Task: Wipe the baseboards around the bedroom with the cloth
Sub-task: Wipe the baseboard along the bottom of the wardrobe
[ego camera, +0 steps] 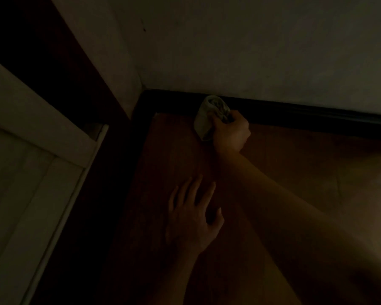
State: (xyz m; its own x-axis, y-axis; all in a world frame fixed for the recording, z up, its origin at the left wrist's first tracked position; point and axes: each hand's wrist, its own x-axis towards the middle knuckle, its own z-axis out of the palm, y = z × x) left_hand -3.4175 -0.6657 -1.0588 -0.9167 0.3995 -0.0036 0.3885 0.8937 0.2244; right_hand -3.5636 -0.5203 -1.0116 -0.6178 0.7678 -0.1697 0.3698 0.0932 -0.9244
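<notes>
The right hand (231, 133), fingers curled round a bunched pale cloth (209, 113), presses it against the dark baseboard (306, 113) near the corner; the left hand (194, 219), fingers spread, rests flat on the floor (176, 150).

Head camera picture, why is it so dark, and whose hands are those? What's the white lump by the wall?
The camera sits on a person's head and looks down, so you see their own two hands in a dim room. The right hand grips a bunched pale cloth and holds it against the dark baseboard, the strip where the wall meets the floor, near the corner. The left hand lies flat on the brown floor, fingers spread, likely for support.
</notes>
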